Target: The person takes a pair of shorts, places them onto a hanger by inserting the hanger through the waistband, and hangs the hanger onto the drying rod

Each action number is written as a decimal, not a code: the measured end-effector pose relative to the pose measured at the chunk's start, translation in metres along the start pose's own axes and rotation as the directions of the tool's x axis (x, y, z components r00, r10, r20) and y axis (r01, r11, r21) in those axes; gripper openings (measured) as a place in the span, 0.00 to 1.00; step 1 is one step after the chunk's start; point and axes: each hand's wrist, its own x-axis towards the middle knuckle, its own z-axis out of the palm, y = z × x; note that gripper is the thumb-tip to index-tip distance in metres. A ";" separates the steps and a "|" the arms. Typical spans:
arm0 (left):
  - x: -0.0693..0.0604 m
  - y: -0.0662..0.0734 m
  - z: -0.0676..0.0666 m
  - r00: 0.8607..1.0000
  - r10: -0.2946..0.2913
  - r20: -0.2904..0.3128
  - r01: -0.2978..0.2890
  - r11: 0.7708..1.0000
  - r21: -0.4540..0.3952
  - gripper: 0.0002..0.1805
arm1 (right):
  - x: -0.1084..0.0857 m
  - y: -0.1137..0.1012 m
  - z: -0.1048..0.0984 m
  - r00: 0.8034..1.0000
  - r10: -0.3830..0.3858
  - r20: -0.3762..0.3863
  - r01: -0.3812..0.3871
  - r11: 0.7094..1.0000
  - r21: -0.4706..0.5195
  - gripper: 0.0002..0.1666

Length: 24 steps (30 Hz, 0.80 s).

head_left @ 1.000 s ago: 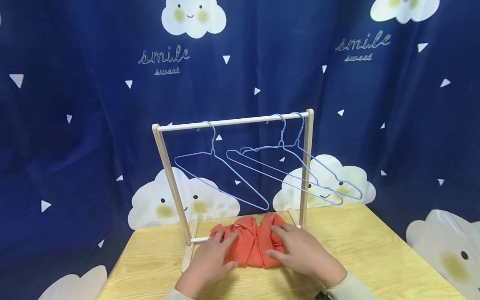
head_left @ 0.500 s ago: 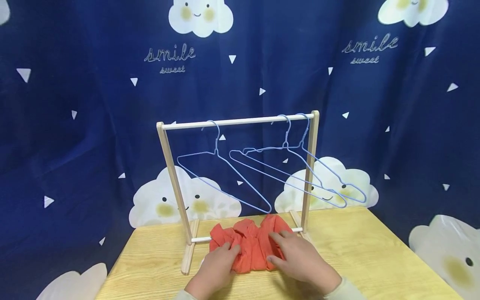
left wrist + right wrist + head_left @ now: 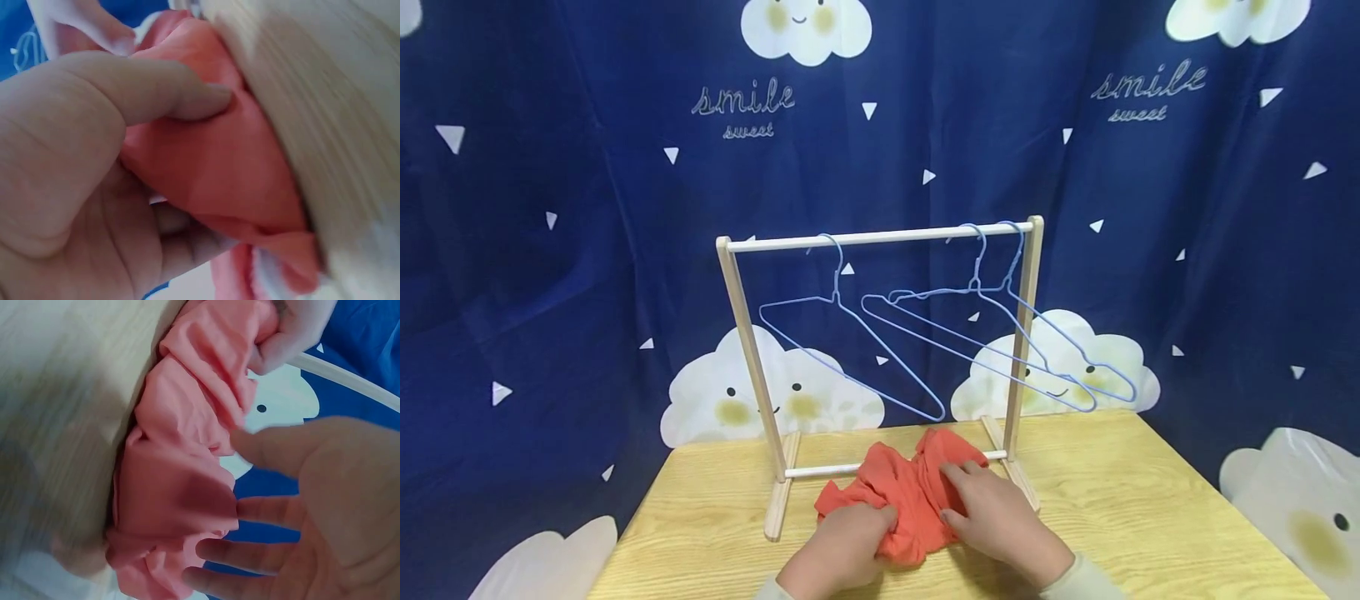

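Note:
A crumpled red-orange cloth (image 3: 917, 500) lies on the table at the foot of the rack, partly over its lower bar. My left hand (image 3: 844, 546) pinches its near left part. In the left wrist view the thumb (image 3: 187, 94) presses on top of the cloth (image 3: 206, 169) while the other fingers curl beneath it. My right hand (image 3: 996, 517) is at the cloth's right side, its fingers loosely spread. The right wrist view shows those fingers (image 3: 256, 553) apart and fairly straight beside the fabric, with no grip on it.
Behind the cloth stands a small wooden rack (image 3: 880, 238) with white bars. From its top bar hang a blue wire hanger (image 3: 837, 295) at left and two more hangers (image 3: 976, 283) at right, their lower wires above the cloth. A blue cloud-print curtain (image 3: 550, 333) backs the wooden table (image 3: 1105, 492).
My left hand has moved nearer to me and taken hold of the cloth, drawing its left part forward and bunching it. The right hand has barely moved. The view has shifted slightly.

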 end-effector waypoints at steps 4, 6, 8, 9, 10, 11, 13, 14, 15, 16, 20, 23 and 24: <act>-0.002 0.011 -0.007 0.999 -0.004 0.048 0.008 0.998 -0.067 0.22 | -0.001 -0.001 0.003 0.999 -0.004 -0.047 0.003 1.000 -0.006 0.29; -0.003 0.016 -0.012 0.999 -0.006 0.050 0.011 0.996 -0.088 0.22 | -0.001 0.000 0.004 0.998 -0.015 -0.066 0.014 1.000 -0.009 0.24; -0.005 0.021 -0.017 0.998 -0.016 0.059 0.022 0.994 -0.106 0.22 | -0.001 0.000 0.005 0.997 -0.027 -0.072 0.026 1.000 -0.010 0.19; -0.006 0.024 -0.020 0.997 -0.029 0.070 0.038 0.991 -0.125 0.22 | -0.001 0.000 0.006 0.997 -0.033 -0.072 0.032 0.999 -0.009 0.17; -0.006 0.026 -0.023 0.996 -0.040 0.081 0.051 0.989 -0.140 0.22 | -0.001 0.001 0.006 0.997 -0.037 -0.068 0.037 0.999 -0.006 0.15; -0.007 0.028 -0.026 0.995 -0.049 0.091 0.063 0.986 -0.153 0.21 | -0.001 0.001 0.007 0.997 -0.041 -0.065 0.041 0.999 -0.004 0.15; -0.009 0.031 -0.032 0.994 -0.058 0.092 0.072 0.984 -0.165 0.21 | -0.001 0.001 0.007 0.997 -0.048 -0.060 0.048 0.999 -0.002 0.14; -0.010 0.032 -0.035 0.995 -0.054 0.082 0.067 0.985 -0.162 0.21 | -0.001 0.002 0.007 0.997 -0.053 -0.059 0.053 0.999 -0.001 0.14; -0.012 0.033 -0.038 0.997 -0.047 0.067 0.057 0.986 -0.157 0.21 | -0.001 0.002 0.007 0.997 -0.057 -0.061 0.058 0.998 0.000 0.14; -0.013 0.033 -0.041 0.998 -0.035 0.046 0.042 0.988 -0.148 0.22 | -0.001 0.002 0.007 0.996 -0.060 -0.062 0.060 0.998 0.002 0.14; -0.017 0.028 -0.050 0.999 -0.002 -0.037 -0.003 0.992 -0.123 0.23 | -0.001 0.001 0.006 0.996 -0.064 -0.064 0.065 0.998 0.009 0.15; -0.019 0.022 -0.059 0.998 -0.011 -0.066 0.002 0.990 -0.141 0.23 | -0.002 0.000 0.003 0.997 -0.060 -0.054 0.061 0.998 0.017 0.15; -0.019 0.020 -0.062 0.997 -0.021 -0.074 0.009 0.989 -0.150 0.23 | -0.002 -0.001 0.002 0.997 -0.061 -0.050 0.062 0.998 0.016 0.15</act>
